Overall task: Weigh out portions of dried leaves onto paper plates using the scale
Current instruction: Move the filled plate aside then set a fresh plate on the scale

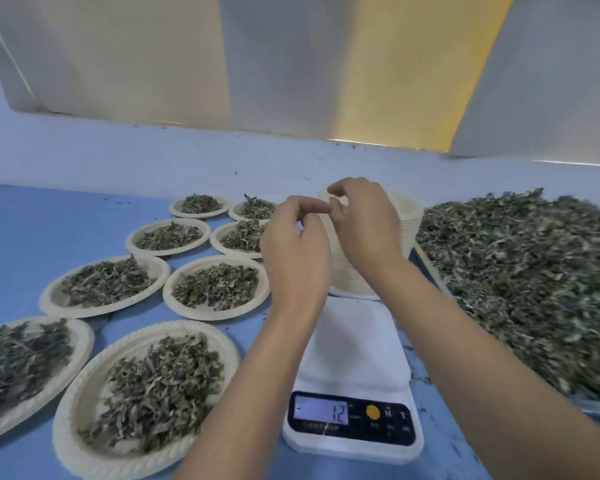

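Dried leaves (520, 271) lie in a broad loose heap on a tray (596, 408) at the right of the blue table (32, 237), seen from the head camera. Eight filled paper plates (219, 316) sit in rows at the left. The scale (354, 344) stands between them with its platform bare and its display (321, 412) showing 12. Just behind it is a stack of paper plates (411, 223). The right hand (364, 230) curls over the stack's top rim, thumb and forefinger pinching it. The left hand (295, 251) has curled fingertips at the same rim, but whether it grips cannot be told. The plates look thin, light and tightly nested, so peeling one by its rim seems best. The leaves look light and brittle, best lifted in loose handfuls from the top of the heap.
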Available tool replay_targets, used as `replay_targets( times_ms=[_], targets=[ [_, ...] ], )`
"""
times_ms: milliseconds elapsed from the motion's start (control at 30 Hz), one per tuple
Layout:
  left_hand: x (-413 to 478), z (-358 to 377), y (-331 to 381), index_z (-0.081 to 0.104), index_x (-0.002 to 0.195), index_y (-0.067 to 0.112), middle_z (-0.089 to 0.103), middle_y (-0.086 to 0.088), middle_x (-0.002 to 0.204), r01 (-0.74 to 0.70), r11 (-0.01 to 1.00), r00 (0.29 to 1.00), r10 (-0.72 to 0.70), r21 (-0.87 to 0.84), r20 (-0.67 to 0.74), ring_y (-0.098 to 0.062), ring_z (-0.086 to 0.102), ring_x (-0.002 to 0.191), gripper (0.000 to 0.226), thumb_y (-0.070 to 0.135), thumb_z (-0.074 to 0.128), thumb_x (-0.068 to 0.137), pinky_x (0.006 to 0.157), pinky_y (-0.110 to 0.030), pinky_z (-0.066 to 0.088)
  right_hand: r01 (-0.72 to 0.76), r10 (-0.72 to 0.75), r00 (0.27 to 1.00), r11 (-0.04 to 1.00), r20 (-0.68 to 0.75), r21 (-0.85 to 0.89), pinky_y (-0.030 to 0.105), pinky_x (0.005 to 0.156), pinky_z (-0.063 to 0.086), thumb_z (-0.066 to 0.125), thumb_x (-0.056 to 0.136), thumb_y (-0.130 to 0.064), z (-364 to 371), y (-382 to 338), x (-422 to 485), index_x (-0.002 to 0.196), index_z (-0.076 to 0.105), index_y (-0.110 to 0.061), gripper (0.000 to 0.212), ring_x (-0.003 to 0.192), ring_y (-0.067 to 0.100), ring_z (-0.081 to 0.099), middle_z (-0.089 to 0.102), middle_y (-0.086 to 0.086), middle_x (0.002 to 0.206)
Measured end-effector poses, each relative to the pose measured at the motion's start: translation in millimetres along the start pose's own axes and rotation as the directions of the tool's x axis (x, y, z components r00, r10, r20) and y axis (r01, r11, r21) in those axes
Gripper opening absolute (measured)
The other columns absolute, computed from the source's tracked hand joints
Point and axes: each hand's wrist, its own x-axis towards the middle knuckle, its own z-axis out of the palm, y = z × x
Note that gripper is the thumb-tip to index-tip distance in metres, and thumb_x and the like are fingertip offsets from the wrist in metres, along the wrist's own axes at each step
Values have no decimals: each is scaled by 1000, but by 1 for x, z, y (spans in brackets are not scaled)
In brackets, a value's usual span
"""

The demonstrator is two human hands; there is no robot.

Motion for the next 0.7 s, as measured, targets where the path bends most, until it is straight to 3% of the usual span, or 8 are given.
replay_targets(
  times_ms=[100,233,367,467,700],
  targets=[
    [-4,6,-1,59,65,31,64,9,72,-22,998,999,20,-63,-34,-17,50,62,40,-1,40,81,65,-42,42,18,0,995,984,99,-178,40,84,46,44,97,-19,-21,20,9,113,65,-10,28,106,27,57,66,7,114],
    [-9,6,-2,59,65,34,64,17,70,-108,994,994,107,-28,-38,-4,51,62,39,2,40,78,63,-28,41,67,-13,965,977,260,-200,42,79,51,40,99,-20,-32,28,7,104,68,-4,32,94,30,62,70,14,102],
    [-9,4,-6,59,66,33,66,11,74,-134,991,991,134,-2,-19,-5,51,62,37,4,39,77,61,-27,40,148,-63,946,957,318,-250,39,73,50,38,100,-21,-33,26,8,99,67,-6,33,87,30,60,69,12,92],
    [-9,4,-7,59,65,34,63,11,71,-137,991,990,137,0,-14,-5,48,59,36,6,39,76,59,-24,36,158,-56,938,947,342,-279,36,60,36,39,99,-17,-31,22,5,80,58,-4,31,74,29,50,57,11,75],
    [-8,5,-8,59,63,35,65,11,75,-117,993,993,116,-19,-15,-4,49,61,42,1,40,78,61,-23,38,161,-60,941,944,332,-287,32,58,26,39,97,-13,-29,22,4,72,46,-8,26,69,25,38,40,7,65]
  ],
)
